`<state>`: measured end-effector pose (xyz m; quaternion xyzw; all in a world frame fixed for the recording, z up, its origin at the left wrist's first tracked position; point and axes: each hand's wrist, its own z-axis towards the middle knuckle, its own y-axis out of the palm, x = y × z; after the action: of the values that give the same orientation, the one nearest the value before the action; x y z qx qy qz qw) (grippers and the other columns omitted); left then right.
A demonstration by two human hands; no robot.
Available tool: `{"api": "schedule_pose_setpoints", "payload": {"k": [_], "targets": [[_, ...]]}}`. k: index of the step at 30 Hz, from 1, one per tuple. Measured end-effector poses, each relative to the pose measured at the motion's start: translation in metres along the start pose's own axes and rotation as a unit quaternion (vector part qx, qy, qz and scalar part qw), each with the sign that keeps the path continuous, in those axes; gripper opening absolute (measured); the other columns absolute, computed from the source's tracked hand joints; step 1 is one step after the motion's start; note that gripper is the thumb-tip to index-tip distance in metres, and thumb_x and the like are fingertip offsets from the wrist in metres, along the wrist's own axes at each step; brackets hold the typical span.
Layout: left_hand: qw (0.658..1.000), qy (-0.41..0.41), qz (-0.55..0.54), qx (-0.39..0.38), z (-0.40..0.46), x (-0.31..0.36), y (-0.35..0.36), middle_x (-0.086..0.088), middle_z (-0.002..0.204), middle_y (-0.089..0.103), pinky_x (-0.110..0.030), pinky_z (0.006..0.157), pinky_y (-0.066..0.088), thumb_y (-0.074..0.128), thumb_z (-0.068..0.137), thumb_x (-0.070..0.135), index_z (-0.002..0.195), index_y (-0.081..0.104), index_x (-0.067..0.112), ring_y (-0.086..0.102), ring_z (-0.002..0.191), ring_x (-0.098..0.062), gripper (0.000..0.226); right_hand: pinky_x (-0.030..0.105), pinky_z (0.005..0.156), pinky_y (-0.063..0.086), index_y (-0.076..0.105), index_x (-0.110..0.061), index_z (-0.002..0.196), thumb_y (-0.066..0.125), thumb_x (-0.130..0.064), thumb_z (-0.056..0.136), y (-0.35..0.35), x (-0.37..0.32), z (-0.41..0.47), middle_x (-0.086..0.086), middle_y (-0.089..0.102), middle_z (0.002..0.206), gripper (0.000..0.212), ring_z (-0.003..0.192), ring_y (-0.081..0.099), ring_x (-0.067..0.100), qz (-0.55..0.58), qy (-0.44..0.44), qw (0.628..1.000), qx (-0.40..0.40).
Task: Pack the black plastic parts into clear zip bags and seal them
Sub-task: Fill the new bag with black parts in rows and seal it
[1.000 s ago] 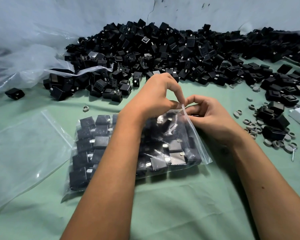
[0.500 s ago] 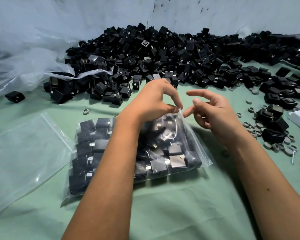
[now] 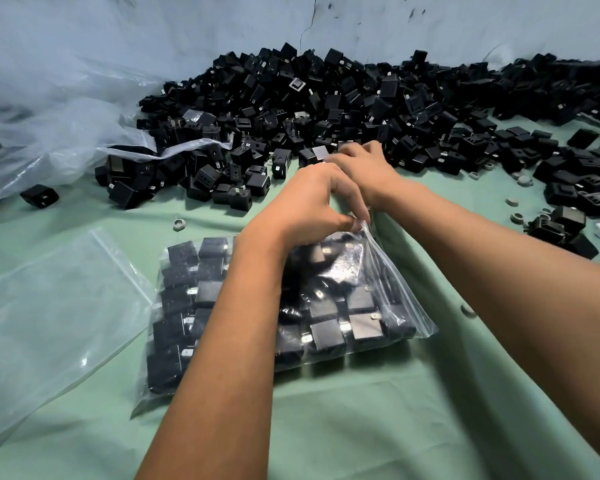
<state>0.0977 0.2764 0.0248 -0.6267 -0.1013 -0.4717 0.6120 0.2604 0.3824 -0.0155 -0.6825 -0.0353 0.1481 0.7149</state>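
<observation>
1. Head view, hands. The left hand (image 3: pixel 312 206) pinches the top corner of the filled zip bag (image 3: pixel 329 317) between thumb and forefinger, the other fingers curled above it. The right hand (image 3: pixel 364 168) reaches out to the near edge of the heap of black parts (image 3: pixel 326 98); its fingertips lie among the parts and are blurred, so whether they are apart or clamped on a part cannot be told.

2. Head view, task items. The filled bag lies on the green cloth (image 3: pixel 361 427) directly in front of the person, mostly under the left forearm. The parts inside sit in rows with metal tabs showing. Its mouth is held up at the pinched corner and appears not yet sealed.

3. Step in hand, as judged: fetching a further part while the bag's mouth is held. To do it well, keep the pinch high so the mouth stays open and nothing spills; take one part cleanly from the heap's edge; then press the zip flat along its whole length.

4. Counts. Hands: two. Filled bags: one. Empty zip bag (image 3: pixel 59 306), flat to its left: one. Lone part (image 3: pixel 39 195), well apart at far left: one. Loose parts in the heap: too many to count. Small grey rings (image 3: pixel 179 224) scattered on the cloth: several, exact number unclear.
</observation>
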Motion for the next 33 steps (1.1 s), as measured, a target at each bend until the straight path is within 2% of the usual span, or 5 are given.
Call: {"api": "schedule_pose_setpoints", "payload": {"k": [5,10,16,22,33], "targets": [[1.000,-0.004,-0.002,0.000,-0.001,-0.001,-0.001,0.009,0.106,0.068,-0.004,0.081,0.042,0.089,0.074,0.007,0.084,0.083,0.023,0.062,0.102,0.000,0.020,0.034,0.084,0.031,0.065,-0.023,0.110,0.070,-0.023,0.089,0.005,0.000,-0.014,-0.004,0.045,0.108,0.021,0.106,0.031,0.028,0.055,0.006,0.994,0.092],[1.000,-0.004,0.004,0.004,-0.001,0.001,0.000,0.009,0.107,0.067,-0.012,0.088,0.043,0.089,0.075,0.010,0.084,0.083,0.026,0.060,0.105,-0.002,0.019,0.040,0.090,0.046,0.060,-0.028,0.117,0.072,-0.020,0.091,0.005,0.009,-0.060,0.000,0.062,0.109,0.030,0.108,0.048,0.024,0.186,0.090,0.963,0.173],[1.000,-0.011,0.000,0.003,-0.003,0.002,0.000,0.013,0.106,0.067,-0.017,0.091,0.043,0.089,0.076,0.015,0.083,0.083,0.030,0.059,0.105,0.001,0.018,0.033,0.067,0.055,0.071,-0.020,0.117,0.068,-0.013,0.097,0.010,0.013,-0.117,0.003,0.075,0.101,0.022,0.078,0.071,0.015,0.456,0.143,0.856,0.198],[1.000,-0.011,-0.009,0.013,-0.002,0.006,-0.001,0.013,0.107,0.065,-0.018,0.090,0.045,0.088,0.076,0.013,0.084,0.083,0.029,0.061,0.105,0.000,0.019,0.018,0.043,0.039,0.078,-0.009,0.098,0.065,-0.006,0.096,-0.002,0.021,-0.139,0.015,0.057,0.069,0.014,0.050,0.044,0.015,0.647,0.113,0.749,0.091],[0.999,0.010,-0.003,0.036,0.000,0.012,0.002,0.005,0.109,0.066,-0.029,0.091,0.049,0.087,0.078,0.013,0.087,0.083,0.025,0.061,0.107,-0.008,0.016,0.021,0.055,0.055,0.078,-0.009,0.080,0.086,-0.019,0.073,-0.012,0.016,-0.144,0.009,0.073,0.071,0.015,0.059,0.068,0.014,0.602,-0.005,0.798,0.032]]}}
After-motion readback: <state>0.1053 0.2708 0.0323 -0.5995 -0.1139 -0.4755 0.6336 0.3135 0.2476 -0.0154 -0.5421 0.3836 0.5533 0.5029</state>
